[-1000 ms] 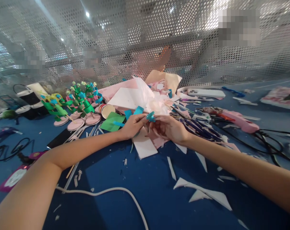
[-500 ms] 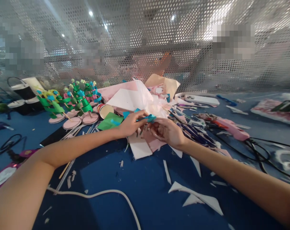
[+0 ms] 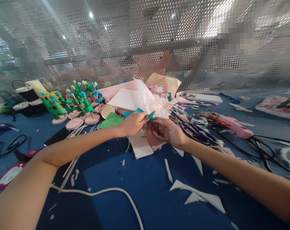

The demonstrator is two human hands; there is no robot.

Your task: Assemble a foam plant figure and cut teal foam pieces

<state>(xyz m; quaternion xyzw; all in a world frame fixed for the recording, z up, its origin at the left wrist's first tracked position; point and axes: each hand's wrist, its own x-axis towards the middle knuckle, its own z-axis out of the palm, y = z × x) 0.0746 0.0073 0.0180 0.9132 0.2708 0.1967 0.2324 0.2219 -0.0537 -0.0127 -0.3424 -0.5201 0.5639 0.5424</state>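
A small folded piece of blue paper (image 3: 151, 116) is pinched between the fingertips of my left hand (image 3: 133, 124), above the scraps in the middle of the table. My right hand (image 3: 170, 131) is closed beside it, fingers curled and fingertips against the paper's lower right side. Just left of the hands lie a green paper sheet (image 3: 112, 120) and more blue paper (image 3: 139, 110). Beneath them are a white card (image 3: 142, 147) and pink paper (image 3: 154, 140).
Several paper plants on round pink bases (image 3: 74, 123) stand at left. A pink glue gun (image 3: 238, 126) with black cords lies right, a white phone (image 3: 203, 97) behind it. White offcuts (image 3: 200, 195) and a white cable (image 3: 106, 191) lie in front. A perforated metal screen (image 3: 125, 48) rises behind.
The blue paper now stands more upright at my left fingertips, where it lay flatter across both hands. My left fingers have drawn closer together. The view has shifted slightly.
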